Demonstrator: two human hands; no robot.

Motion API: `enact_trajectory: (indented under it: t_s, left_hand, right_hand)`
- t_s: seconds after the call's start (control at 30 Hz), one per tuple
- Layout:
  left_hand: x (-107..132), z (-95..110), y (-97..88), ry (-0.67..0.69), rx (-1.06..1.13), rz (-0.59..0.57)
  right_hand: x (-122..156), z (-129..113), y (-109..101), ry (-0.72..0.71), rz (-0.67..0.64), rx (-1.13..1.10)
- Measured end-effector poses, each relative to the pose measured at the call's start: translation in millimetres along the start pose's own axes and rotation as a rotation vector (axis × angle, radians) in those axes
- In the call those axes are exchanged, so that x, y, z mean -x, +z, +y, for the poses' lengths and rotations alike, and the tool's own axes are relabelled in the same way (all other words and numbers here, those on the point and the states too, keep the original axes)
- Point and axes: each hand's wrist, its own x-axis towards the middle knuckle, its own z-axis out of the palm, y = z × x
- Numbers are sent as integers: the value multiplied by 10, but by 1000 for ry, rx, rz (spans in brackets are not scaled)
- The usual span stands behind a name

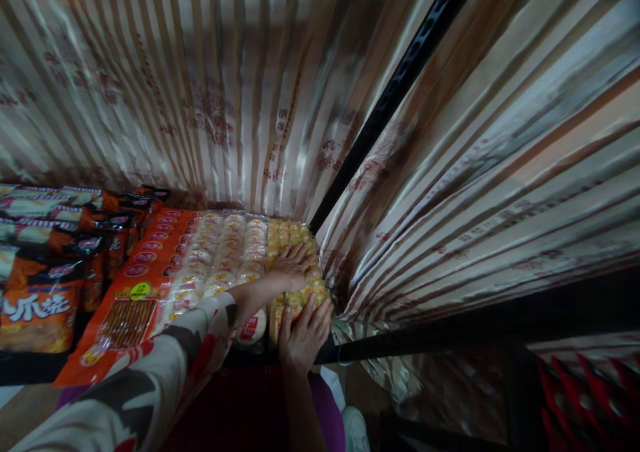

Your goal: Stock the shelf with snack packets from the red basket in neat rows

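Note:
Clear packs of round yellow and white snacks (pixel 235 249) lie in rows on a dark metal shelf (pixel 425 335). My left hand (pixel 295 265), in a patterned sleeve, lies on top of the rightmost yellow pack (pixel 293 235) with its fingers spread and curled over it. My right hand (pixel 304 335) presses against the front end of that same pack at the shelf's edge, fingers together and pointing up.
Orange snack packs (pixel 143 272) lie left of the clear ones, and dark orange bags (pixel 45 265) stand further left. Striped shiny wrapping (pixel 500 172) hangs behind and to the right. A black upright post (pixel 395 99) rises diagonally. Red packs (pixel 585 385) sit lower right.

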Motion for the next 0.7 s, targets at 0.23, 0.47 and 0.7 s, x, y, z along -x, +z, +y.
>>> enact_trajectory:
  t_s: [0.23, 0.47, 0.7]
  left_hand:
    - [-68, -194, -73, 4, 28, 45]
    - [-271, -356, -4, -109, 58, -104]
    - [-243, -304, -140, -82, 46, -69]
  right_hand:
    - [-14, -39, -38, 21, -11, -26]
    - [-17, -44, -65, 20, -33, -33]
    - [-10, -42, -66, 15, -36, -17]
